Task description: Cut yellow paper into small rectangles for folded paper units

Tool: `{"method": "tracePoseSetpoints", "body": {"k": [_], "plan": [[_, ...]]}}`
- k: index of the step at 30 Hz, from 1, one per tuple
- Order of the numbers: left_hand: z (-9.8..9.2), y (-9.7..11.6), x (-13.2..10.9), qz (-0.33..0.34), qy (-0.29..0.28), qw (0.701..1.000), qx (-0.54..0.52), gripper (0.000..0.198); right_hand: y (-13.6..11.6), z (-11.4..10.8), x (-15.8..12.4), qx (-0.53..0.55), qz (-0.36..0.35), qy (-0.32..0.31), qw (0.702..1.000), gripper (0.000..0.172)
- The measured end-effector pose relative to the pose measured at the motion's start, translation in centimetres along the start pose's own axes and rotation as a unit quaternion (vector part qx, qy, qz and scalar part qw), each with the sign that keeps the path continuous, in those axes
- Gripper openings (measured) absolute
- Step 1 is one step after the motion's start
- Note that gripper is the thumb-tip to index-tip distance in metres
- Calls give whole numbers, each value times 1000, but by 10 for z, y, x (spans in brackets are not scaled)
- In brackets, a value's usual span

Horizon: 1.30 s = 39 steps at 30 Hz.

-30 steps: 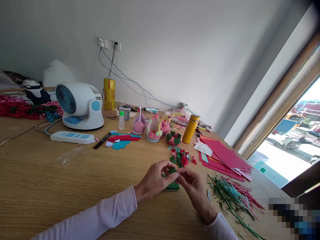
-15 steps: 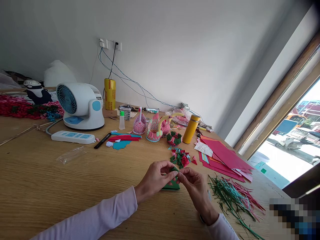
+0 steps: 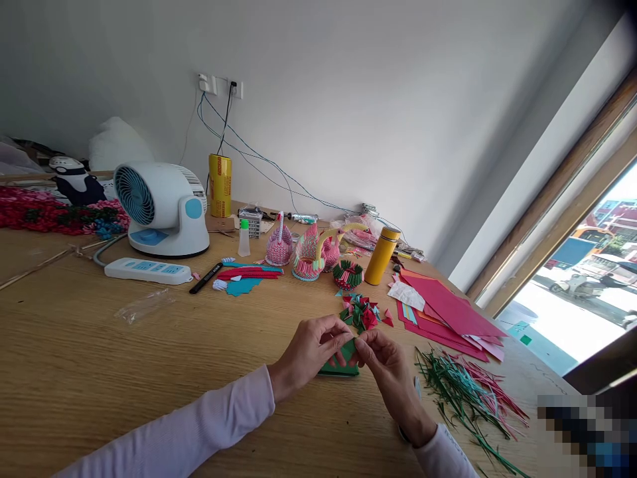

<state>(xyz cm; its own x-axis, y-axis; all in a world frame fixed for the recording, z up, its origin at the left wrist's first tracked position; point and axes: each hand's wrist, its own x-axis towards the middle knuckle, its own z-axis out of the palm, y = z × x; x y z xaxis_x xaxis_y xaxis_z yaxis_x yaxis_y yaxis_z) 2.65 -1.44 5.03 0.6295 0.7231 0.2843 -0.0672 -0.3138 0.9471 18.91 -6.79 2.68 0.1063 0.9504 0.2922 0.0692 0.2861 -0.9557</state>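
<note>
My left hand [image 3: 307, 352] and my right hand [image 3: 387, 368] meet over the wooden table [image 3: 99, 372], both pinching a small piece of green paper [image 3: 348, 348] between thumbs and fingertips. Under them lies a flat stack of green paper [image 3: 339, 368]. Just beyond the hands sits a little heap of folded green and red paper pieces [image 3: 361, 313]. Both sleeves are pale pink.
Red paper sheets [image 3: 442, 309] and a pile of thin green and pink paper strips [image 3: 468, 392] lie at right. Farther back stand folded paper swans [image 3: 311, 252], a yellow flask [image 3: 381, 255], a white fan [image 3: 159, 209], a power strip [image 3: 148, 271] and a black pen [image 3: 205, 279].
The hands stay together on the green paper; the fingers have shifted slightly, working the fold. The view has drifted a little.
</note>
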Motion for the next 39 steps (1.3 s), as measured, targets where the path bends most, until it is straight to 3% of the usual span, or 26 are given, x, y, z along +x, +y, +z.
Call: {"method": "tracePoseSetpoints", "body": {"k": [6,10,19,26,34,39], "plan": [[-10,4,0,54,-46,978,195,28,1,1,-1,-9,-2,9,1000,27],[-12,6,-1,78,-65,970,221,29,2,0,-1,-11,-4,16,1000,26],[-8,-4,-1,23,-54,990,128,35,2,1,0,-6,-7,18,1000,29],[-4,6,1,-54,-52,996,52,37,-5,-1,-4,-25,-17,8,1000,25],[-1,7,2,-41,-26,999,14,35,-3,-2,-2,-3,-17,3,1000,22],[-3,6,3,-99,-59,990,-79,46,0,-5,0,13,-12,15,1000,22]]}}
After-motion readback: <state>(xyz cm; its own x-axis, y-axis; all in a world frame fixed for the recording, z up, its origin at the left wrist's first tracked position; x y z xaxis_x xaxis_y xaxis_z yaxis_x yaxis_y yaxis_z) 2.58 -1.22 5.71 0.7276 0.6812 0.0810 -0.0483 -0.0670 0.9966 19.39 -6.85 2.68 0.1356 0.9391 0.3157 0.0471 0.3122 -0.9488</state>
